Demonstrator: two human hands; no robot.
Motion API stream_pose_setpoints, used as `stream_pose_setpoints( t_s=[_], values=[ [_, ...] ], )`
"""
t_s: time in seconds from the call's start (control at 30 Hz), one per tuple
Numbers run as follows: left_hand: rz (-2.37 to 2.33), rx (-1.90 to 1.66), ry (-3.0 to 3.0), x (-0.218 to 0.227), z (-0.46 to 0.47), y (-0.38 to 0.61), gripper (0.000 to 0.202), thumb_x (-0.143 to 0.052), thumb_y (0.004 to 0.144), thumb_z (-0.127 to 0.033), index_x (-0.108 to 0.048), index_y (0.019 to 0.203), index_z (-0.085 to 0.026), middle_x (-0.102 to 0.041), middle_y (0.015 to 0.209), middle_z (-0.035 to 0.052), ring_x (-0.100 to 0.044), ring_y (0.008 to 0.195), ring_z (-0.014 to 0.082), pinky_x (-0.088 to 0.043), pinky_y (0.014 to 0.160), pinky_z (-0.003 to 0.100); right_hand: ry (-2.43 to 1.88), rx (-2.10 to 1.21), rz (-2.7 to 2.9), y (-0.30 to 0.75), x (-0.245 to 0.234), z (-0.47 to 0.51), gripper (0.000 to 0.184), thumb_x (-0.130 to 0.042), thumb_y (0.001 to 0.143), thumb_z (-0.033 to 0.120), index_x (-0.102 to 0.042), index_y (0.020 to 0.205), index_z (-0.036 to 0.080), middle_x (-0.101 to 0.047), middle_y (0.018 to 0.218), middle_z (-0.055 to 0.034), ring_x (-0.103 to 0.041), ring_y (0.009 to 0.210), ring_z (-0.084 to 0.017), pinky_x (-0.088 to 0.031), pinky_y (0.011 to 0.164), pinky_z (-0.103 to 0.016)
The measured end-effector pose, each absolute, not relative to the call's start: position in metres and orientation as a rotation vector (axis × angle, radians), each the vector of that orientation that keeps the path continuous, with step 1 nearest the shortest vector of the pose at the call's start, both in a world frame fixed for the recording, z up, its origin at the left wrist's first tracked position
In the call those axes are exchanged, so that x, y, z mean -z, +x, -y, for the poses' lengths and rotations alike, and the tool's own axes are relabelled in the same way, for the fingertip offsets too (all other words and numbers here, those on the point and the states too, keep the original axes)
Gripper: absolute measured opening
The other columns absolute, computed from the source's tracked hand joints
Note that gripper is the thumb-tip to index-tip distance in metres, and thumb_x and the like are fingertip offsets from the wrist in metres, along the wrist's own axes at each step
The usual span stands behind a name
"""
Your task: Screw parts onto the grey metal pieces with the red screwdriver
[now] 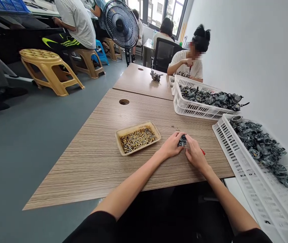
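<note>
Black sleeves (93,226) lie nearest the camera, and from them bare forearms reach to a small grey metal carburettor part (182,143) on the wood-grain surface (88,162). Left grip (171,145) is partly closed, fingers and thumb bent around the part's left side; right grip (196,154) is cupped opposite, fingertips at its right edge, though whether it clamps cannot be told. Just beside the right grip, a red object (203,152) shows, mostly hidden by the hand. Just beyond both grips lie a few small loose pieces (177,129). Left of the left grip, near it, sits a tan tray (118,143) of small brass fittings (137,139). To the right of the right grip stands a white slatted crate (231,158) with grey carburettor bodies (262,143); beyond the grips and rightward is another white crate (197,110), heaped with carburettors (209,97). Farther ahead, a co-worker (188,64) sits, one hand raised.
</note>
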State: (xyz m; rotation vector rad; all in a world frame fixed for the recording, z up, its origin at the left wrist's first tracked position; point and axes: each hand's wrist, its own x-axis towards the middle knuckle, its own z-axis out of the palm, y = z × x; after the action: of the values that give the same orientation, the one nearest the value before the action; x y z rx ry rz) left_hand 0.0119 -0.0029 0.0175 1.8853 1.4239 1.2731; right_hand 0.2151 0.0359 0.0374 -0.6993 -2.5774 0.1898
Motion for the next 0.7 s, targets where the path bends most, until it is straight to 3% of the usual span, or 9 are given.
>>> stream_pose_setpoints(
  t_s=[0.13,0.37,0.5,0.7],
  values=[
    [-1.445,-1.298,1.773,-0.018,0.004,0.009,0.067,-0.078,0.08,-0.015,-0.052,0.141,-0.026,-0.061,0.14,0.0102,-0.066,0.128,0.0286,-0.054,0.116,0.045,-0.803,-0.355,2.483,0.218,-0.035,-0.038,0.082,-0.047,0.093,0.007,-0.031,0.172,0.025,-0.047,0.167,-0.014,-0.042,0.158,-0.031,-0.038,0.13,-0.06],
    [-1.302,-1.268,1.854,-0.019,0.004,0.016,0.067,-0.077,0.079,-0.016,-0.049,0.139,-0.025,-0.066,0.14,0.0113,-0.064,0.133,0.0298,-0.05,0.119,0.047,-0.981,-0.773,2.317,0.223,-0.018,-0.052,0.083,-0.06,0.081,0.016,-0.042,0.162,0.019,-0.057,0.156,-0.0182,-0.06,0.139,-0.032,-0.058,0.109,-0.05],
    [-1.38,-1.148,1.938,-0.021,0.005,0.014,0.066,-0.074,0.082,-0.015,-0.049,0.142,-0.024,-0.065,0.142,0.0128,-0.063,0.132,0.0325,-0.049,0.117,0.049,-0.999,-0.843,2.265,0.224,-0.017,-0.055,0.068,-0.059,0.08,0.018,-0.053,0.147,0.019,-0.067,0.142,-0.0153,-0.065,0.132,-0.03,-0.058,0.107,-0.048],
    [-1.505,-1.038,2.154,-0.021,0.007,0.011,0.079,-0.068,0.088,-0.012,-0.041,0.159,-0.032,-0.056,0.158,0.0094,-0.054,0.145,0.0312,-0.045,0.121,0.05,-1.051,-0.776,2.192,0.22,-0.014,-0.053,0.045,-0.057,0.086,0.022,-0.059,0.13,0.02,-0.071,0.126,-0.0139,-0.069,0.117,-0.03,-0.061,0.098,-0.048]
  ],
)
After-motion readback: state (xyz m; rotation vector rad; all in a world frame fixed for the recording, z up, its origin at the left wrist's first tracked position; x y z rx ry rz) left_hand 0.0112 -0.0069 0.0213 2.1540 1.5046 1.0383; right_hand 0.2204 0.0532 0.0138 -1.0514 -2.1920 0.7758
